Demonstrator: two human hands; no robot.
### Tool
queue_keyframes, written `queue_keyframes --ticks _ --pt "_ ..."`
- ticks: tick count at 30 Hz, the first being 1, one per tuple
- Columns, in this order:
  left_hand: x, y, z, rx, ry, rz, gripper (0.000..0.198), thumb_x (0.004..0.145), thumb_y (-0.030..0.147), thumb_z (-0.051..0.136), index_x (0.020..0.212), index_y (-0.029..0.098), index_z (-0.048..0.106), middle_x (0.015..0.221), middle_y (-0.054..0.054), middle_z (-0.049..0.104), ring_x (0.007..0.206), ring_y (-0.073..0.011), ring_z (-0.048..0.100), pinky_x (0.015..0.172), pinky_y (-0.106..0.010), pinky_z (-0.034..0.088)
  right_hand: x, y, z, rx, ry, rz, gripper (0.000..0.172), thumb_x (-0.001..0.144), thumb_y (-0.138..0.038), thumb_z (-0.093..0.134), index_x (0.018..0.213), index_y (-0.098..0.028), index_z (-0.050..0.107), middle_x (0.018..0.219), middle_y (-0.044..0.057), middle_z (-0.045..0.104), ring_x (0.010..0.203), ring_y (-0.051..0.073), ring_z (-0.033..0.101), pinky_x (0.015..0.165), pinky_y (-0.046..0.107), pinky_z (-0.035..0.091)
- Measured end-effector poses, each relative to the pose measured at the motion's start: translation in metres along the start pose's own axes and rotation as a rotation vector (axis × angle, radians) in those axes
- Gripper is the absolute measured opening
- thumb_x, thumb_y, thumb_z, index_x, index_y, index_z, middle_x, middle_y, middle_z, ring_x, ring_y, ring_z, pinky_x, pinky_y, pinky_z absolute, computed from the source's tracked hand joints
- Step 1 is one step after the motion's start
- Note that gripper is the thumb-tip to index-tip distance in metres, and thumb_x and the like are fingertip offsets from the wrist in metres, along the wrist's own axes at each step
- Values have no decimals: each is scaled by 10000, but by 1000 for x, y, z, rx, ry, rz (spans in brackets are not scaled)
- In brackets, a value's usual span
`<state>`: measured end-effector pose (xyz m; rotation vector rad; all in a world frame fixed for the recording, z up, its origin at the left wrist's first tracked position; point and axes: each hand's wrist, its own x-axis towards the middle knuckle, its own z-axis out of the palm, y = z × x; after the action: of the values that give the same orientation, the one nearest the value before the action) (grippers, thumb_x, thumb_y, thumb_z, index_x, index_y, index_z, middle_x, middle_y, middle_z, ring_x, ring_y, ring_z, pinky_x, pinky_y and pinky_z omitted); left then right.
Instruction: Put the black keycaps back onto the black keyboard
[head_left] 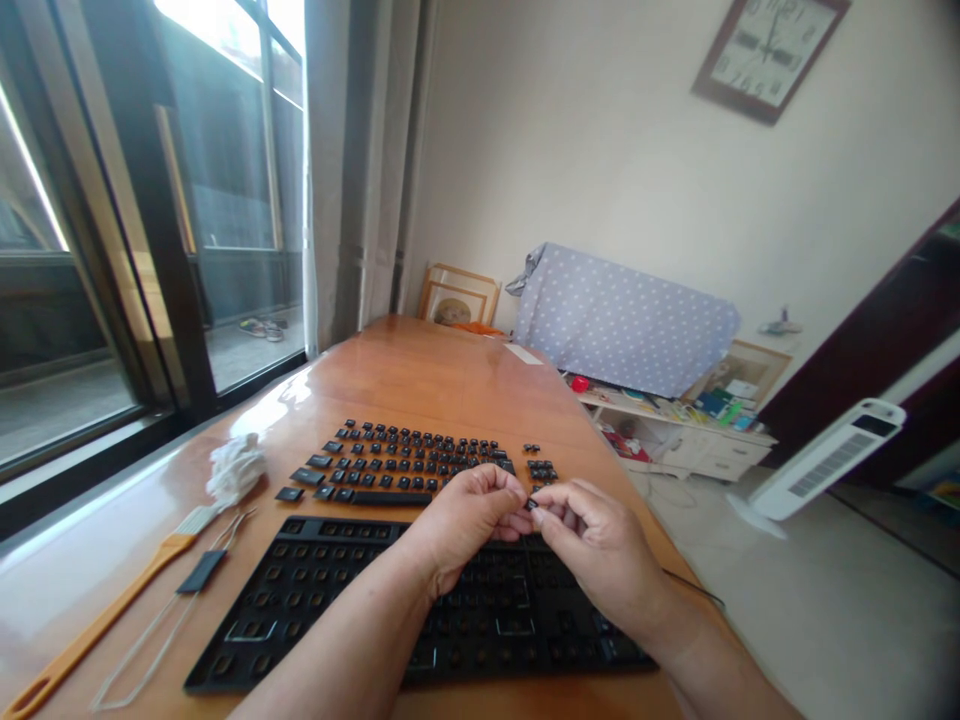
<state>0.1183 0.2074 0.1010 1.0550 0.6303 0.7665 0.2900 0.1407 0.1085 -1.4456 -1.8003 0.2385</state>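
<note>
My right hand (pixel 592 525) pinches a small black keycap (pixel 532 504) between thumb and fingertips. Close against it, my left hand (pixel 476 515) has its fingers closed together; what they hold, if anything, is hidden. Both hands hover over the upper part of a black keyboard base (pixel 322 590), whose visible left part shows bare switches and a few metal wire stabilizers. Beyond the base, loose black keycaps (pixel 405 455) lie in rows, with a long spacebar (pixel 391 497) in the nearest row. Two small groups of keycaps (pixel 541 468) sit to the right of these rows.
On the table's left lie a brush with an orange handle (pixel 112 610), a wire keycap puller (pixel 201 572) and a crumpled white tissue (pixel 236 468). A cable (pixel 694 588) runs off the right edge. A low white cabinet (pixel 712 455) and a tower fan (pixel 829 465) stand beyond.
</note>
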Motion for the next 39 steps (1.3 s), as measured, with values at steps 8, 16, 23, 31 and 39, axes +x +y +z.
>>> queue_keyframes --ticks 8,16,23,31,39 --pt "3 7 -11 11 248 129 285 732 370 744 889 167 620 887 -62 717 788 -127 646 756 -256 464 3 28 -25 -50 -321 95 145 914 -292 644 923 -237 777 859 19 652 805 159 622 738 277 450" --pt "4 11 -17 -2 323 153 284 727 390 752 855 167 631 845 -43 703 747 -119 632 728 -251 455 -3 65 -3 -101 -296 74 189 919 -367 651 957 -259 801 907 49 684 925 217 624 839 342 456" --pt "5 9 -16 61 333 130 246 743 374 719 842 168 627 862 -56 718 763 -124 631 731 -250 442 -5 71 0 -91 -311 64 210 933 -406 645 954 -269 803 904 48 691 922 219 617 849 350 444" --pt "7 5 -15 128 308 147 247 749 381 719 841 172 624 815 -17 681 730 -110 587 720 -245 414 -6 71 -1 -90 -322 52 210 933 -410 644 928 -263 795 889 45 685 917 220 611 859 354 440" --pt "5 3 -12 231 243 165 282 777 447 692 833 181 617 744 5 641 706 -122 548 716 -260 391 -5 68 -2 -112 -327 31 219 935 -411 633 895 -248 773 869 45 687 893 222 601 818 352 435"
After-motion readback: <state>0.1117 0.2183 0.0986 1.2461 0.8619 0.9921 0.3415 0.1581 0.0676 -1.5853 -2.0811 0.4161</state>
